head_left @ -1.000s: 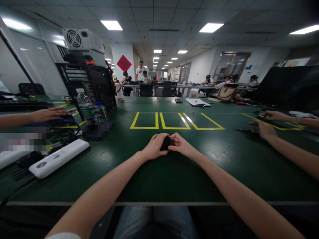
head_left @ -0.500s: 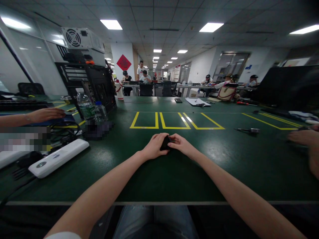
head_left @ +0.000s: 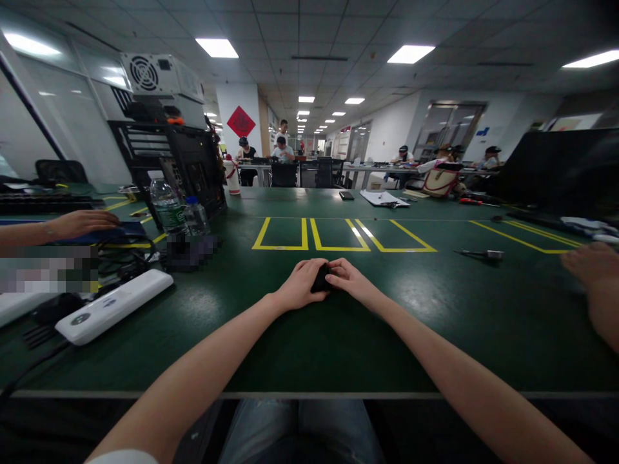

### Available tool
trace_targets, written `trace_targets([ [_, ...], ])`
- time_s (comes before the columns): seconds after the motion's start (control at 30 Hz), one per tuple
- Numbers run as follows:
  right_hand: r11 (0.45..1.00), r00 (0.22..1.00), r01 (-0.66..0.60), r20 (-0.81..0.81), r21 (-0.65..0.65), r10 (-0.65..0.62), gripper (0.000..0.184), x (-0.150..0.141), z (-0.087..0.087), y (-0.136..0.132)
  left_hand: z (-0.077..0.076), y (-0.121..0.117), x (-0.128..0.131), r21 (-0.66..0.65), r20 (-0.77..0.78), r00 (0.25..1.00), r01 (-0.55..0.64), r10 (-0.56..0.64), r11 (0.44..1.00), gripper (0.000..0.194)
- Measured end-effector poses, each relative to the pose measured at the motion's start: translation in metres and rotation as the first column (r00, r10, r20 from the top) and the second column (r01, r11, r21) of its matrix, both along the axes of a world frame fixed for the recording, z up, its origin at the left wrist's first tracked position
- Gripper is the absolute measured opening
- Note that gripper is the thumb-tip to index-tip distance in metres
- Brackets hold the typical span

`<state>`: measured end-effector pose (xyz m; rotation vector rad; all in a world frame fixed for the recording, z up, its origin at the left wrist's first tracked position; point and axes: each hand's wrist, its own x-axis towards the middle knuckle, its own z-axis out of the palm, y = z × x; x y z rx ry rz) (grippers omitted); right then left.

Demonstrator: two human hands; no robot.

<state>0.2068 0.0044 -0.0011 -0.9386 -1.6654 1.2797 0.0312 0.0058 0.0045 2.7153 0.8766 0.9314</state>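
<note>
Between my hands, low over the green table [head_left: 309,348], is a small dark object [head_left: 320,280] whose kind I cannot make out. My left hand [head_left: 304,283] wraps round its left side, thumb in front and fingers behind. On its right side my right hand [head_left: 352,281] grips with thumb and fingertips, closed against it. The fingers hide much of the object. Just beyond my hands are yellow tape outlines [head_left: 341,249] on the tabletop.
A small dark tool with a metallic end [head_left: 491,255] lies right of the tape. Left are a white power strip [head_left: 118,306], water bottles [head_left: 167,205] and an open computer case [head_left: 196,167]. Co-workers' hands show at left [head_left: 89,222] and right [head_left: 592,264]. A clipboard [head_left: 382,198] lies further back.
My hands and the dark object stay almost in place. The co-worker's hand at right has shifted and is blurred; the one at left has drawn slightly leftward.
</note>
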Motion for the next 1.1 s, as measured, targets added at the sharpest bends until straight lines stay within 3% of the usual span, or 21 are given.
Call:
trace_targets([
  [0.13,1.0,1.0,0.002,-0.003,-0.01,-0.002,0.03,0.0008,-0.0014,0.0015,-0.0014,0.0012,0.0011,-0.003,0.005,1.0,-0.012,0.012,1.0,0.061],
  [0.3,0.993,0.992,-0.115,-0.056,0.036,0.117,0.04,0.002,-0.0018,0.0003,-0.0023,0.0019,0.0019,-0.009,0.007,1.0,-0.007,0.007,1.0,0.061],
  [0.5,0.999,1.0,-0.016,0.003,0.033,0.016,0.026,0.0,-0.0003,-0.002,0.0005,-0.0007,0.0004,-0.018,-0.003,1.0,-0.009,0.009,1.0,0.06],
  [0.63,1.0,1.0,0.003,-0.005,0.0,-0.003,0.031,-0.0012,-0.0004,-0.001,0.0007,-0.0011,-0.0001,-0.013,0.001,1.0,-0.009,0.009,1.0,0.06],
  [0.97,0.996,0.995,-0.09,-0.033,0.013,0.09,0.041,0.0017,0.0002,-0.0016,0.0004,-0.0007,0.0009,-0.033,-0.002,1.0,-0.012,0.012,0.999,0.061],
  [1.1,0.998,0.998,-0.055,0.005,0.0,0.055,0.033,0.0005,-0.0016,-0.002,-0.0007,0.0002,0.0011,-0.022,0.005,1.0,-0.016,0.016,1.0,0.061],
])
